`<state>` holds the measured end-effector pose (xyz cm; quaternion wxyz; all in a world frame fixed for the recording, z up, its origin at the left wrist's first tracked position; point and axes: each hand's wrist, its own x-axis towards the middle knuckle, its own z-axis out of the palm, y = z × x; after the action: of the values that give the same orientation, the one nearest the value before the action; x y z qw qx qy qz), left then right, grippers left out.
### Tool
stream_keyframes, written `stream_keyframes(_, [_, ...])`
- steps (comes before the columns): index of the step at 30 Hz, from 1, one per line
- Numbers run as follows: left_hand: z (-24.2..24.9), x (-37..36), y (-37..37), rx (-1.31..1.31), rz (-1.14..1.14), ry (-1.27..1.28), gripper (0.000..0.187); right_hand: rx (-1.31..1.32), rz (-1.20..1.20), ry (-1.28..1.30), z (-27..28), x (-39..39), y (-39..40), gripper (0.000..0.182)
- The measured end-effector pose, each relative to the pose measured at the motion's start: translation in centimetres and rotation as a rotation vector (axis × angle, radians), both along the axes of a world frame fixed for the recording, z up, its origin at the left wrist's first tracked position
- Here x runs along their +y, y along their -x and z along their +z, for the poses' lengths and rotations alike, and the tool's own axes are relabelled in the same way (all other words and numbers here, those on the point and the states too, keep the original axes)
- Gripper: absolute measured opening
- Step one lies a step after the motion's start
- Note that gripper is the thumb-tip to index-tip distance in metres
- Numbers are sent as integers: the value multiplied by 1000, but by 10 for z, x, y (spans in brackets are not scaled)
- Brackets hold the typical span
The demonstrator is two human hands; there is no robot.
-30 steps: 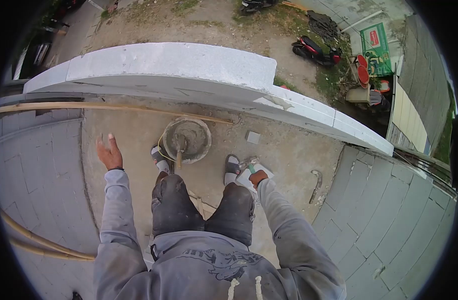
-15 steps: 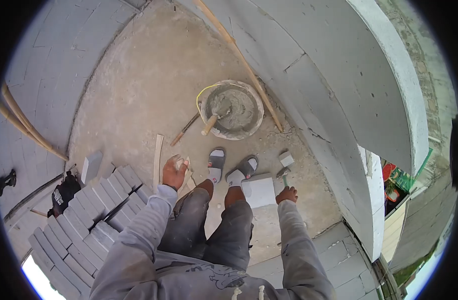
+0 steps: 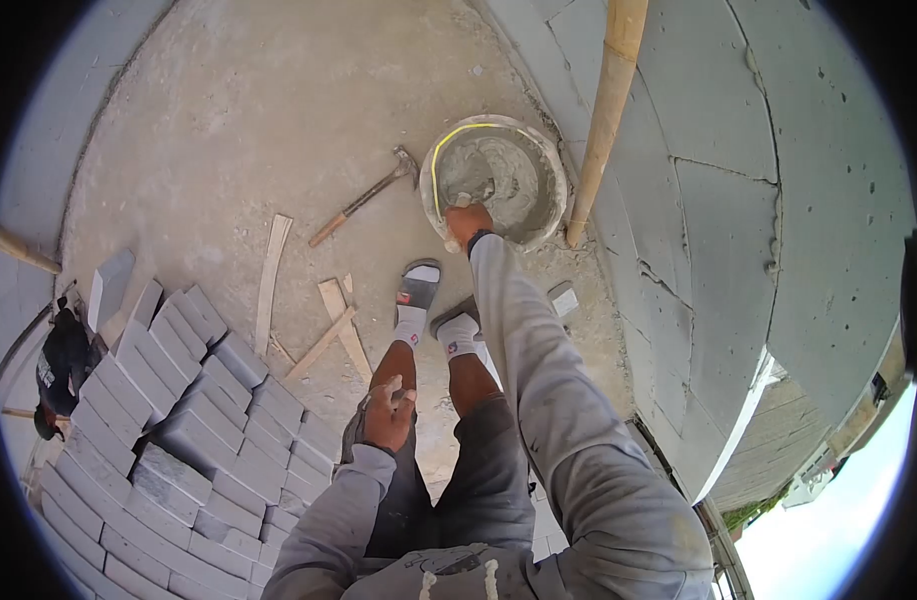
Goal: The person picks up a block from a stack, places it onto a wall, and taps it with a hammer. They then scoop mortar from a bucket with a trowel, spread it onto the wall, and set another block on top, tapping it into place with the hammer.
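My right hand [image 3: 470, 224] is wrapped around the handle of a trowel at the near rim of a round bucket [image 3: 554, 165]. The trowel's blade [image 3: 469, 190] dips into the wet grey mortar [image 3: 514, 180], mostly covered by it and by my hand. A yellow strip runs along the bucket's left rim. My left hand [image 3: 387, 415] hovers by my left knee, fingers loosely apart and holding nothing. Left of the bucket, a claw hammer [image 3: 364, 200] with a wooden handle lies on the floor.
Grey blocks [image 3: 209, 430] are stacked at the lower left, with a person [image 3: 61, 360] in dark clothing beyond. Wooden strips [image 3: 274, 280] lie on the concrete floor. A bamboo pole [image 3: 609, 120] leans right of the bucket, near a block wall [image 3: 719, 220]. A small block piece [image 3: 564, 299] sits by my right foot.
My right hand has left the small green-handled tool beside the pale block and moved up to the trowel, gripping it. My left hand has drawn back towards my knee. The view has shifted.
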<state>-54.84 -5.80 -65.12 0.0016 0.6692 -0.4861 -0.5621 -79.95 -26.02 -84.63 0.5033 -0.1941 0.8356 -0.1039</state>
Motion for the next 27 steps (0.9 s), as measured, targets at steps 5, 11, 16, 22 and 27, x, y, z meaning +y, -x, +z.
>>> stream_keyframes(5, [10, -30, -5, 10, 90, 55, 45, 147, 885, -209, 137, -4, 112, 43])
stream_keyframes(11, [10, -20, 1, -31, -127, 163, 36, 653, 1467, -340, 141, -3, 116, 27])
stream_keyframes(16, [-3, -16, -3, -94, -55, 158, 32, 651, 1280, -643, 129, 12, 26, 31])
stream_keyframes(22, [-9, -19, 9, -162, -148, 103, 37, 268, 1313, -600, 104, 6, 5, 40])
stream_keyframes(27, [-13, -26, 9, -171, -75, -41, 38, 33, 953, -506, 97, -16, 3, 26])
